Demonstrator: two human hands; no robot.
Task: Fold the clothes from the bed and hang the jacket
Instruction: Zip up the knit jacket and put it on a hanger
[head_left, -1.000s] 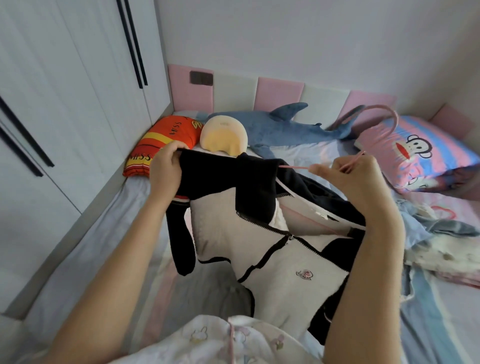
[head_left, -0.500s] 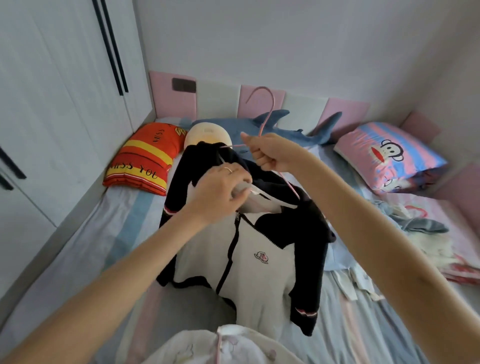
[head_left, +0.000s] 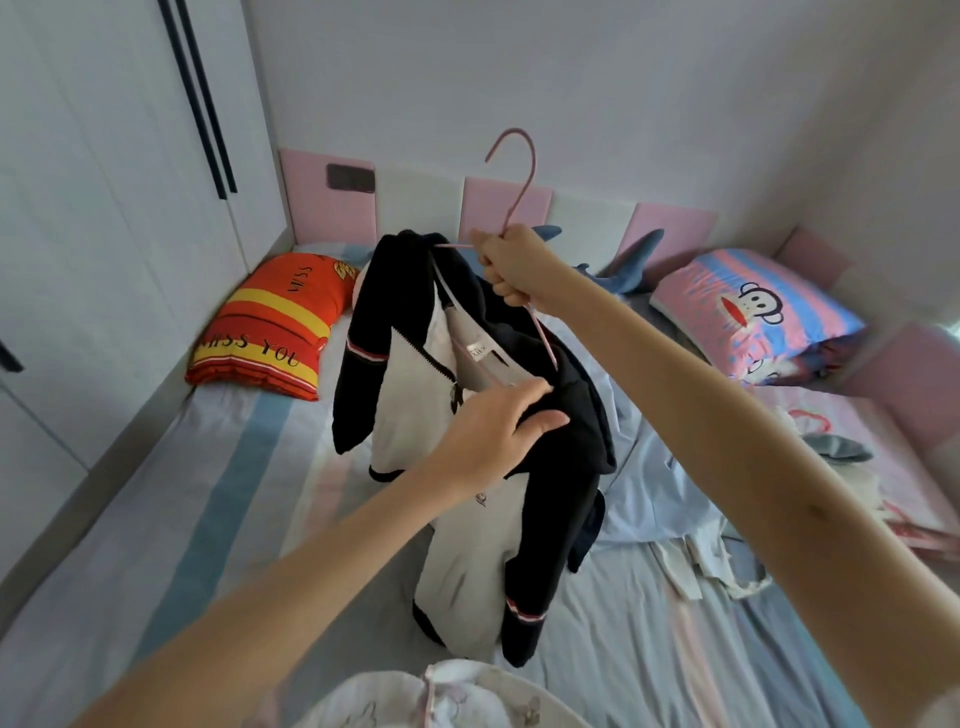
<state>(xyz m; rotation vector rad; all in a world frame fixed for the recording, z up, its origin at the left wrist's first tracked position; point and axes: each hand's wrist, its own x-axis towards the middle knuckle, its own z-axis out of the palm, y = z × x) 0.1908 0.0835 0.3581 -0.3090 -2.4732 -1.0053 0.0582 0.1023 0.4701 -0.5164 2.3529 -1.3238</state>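
Above the striped bed, the jacket is held up by its top. Its hem and one cuff hang near the sheet; contact cannot be confirmed. The fabric is judged soft, limp and fairly light, with a thick fleece-like black shell. No shape is kept unsupported, and the half-open zip lets the front panels flop apart. The collar or shoulder seam is judged the best place to grip. Sleeves would only stretch and swing.

To the right, loose clothes are left unfolded on the bed.

The pink hanger is thin and looks stiff. One arm is seated in the far shoulder, while the other runs down into the near shoulder opening. Slip-off is likely on such a narrow rod if it is tilted, so it should be kept level.

The right hand is closed round the hanger neck below the hook. The left hand is gripping the black fabric at the near shoulder, apparently to draw it over the free arm.
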